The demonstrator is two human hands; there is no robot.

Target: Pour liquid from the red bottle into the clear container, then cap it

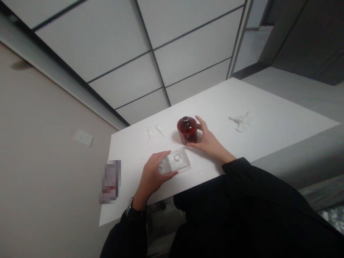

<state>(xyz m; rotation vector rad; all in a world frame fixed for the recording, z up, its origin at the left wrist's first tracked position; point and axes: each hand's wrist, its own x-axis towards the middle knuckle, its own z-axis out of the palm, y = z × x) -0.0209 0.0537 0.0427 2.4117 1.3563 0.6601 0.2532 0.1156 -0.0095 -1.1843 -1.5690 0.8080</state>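
Note:
A round dark red bottle (185,133) with a narrow open neck stands upright on the white table. My right hand (209,140) curves around its right side, thumb low at the front and fingers at the back. Nearer to me, a clear rectangular container (180,160) with a small round ring on its upper face rests on the tabletop or just above it; I cannot tell which. My left hand (152,173) grips its left end between thumb and fingers, hiding that end. A small gap separates the container from the bottle.
Crumpled white tissue (243,121) lies to the right on the table (271,107), and thin white scraps (153,132) lie behind the left hand. A blurred-out item (110,181) sits at the left edge. A wall with a socket (84,138) borders the left, panelled doors (188,53) the back.

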